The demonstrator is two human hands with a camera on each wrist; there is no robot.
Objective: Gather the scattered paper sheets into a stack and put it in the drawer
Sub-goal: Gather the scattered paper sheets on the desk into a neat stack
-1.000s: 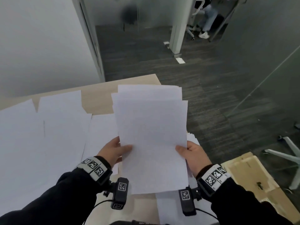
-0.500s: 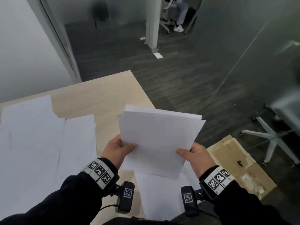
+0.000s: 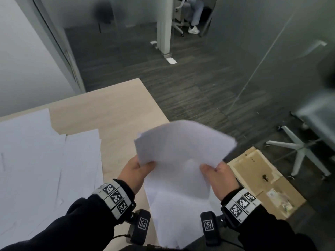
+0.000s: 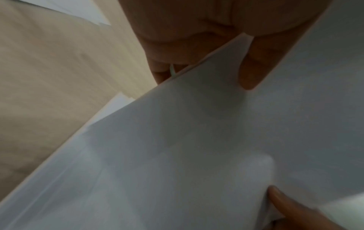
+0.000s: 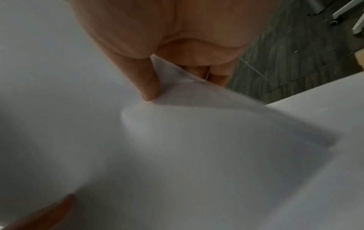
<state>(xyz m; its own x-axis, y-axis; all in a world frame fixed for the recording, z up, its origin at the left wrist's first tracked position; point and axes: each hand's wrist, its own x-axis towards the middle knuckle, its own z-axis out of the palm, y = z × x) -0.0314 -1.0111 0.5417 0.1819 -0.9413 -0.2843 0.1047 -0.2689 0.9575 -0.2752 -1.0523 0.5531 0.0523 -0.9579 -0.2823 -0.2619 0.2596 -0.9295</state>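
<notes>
A stack of white paper sheets (image 3: 183,144) is held over the right edge of the wooden table (image 3: 116,109), tilted and blurred. My left hand (image 3: 139,169) pinches its left edge, thumb on top. My right hand (image 3: 215,171) pinches its right edge the same way. In the left wrist view the stack (image 4: 197,140) fills the frame under the left hand (image 4: 204,59). The right wrist view shows the stack (image 5: 177,147) bent under the right hand (image 5: 173,65). More loose sheets (image 3: 36,160) lie spread on the table's left, and a few sheets (image 3: 177,211) lie below the held stack. No drawer is in view.
A flat cardboard box (image 3: 262,180) lies on the dark floor to the right. A white office chair base (image 3: 299,151) stands beyond it. A glass partition (image 3: 253,69) runs on the right, and a seated person's legs (image 3: 195,13) show far back.
Both hands have brought the stack down and to the right, turning it clockwise and flatter. The camera has swung right, so more floor and the cardboard box show.
</notes>
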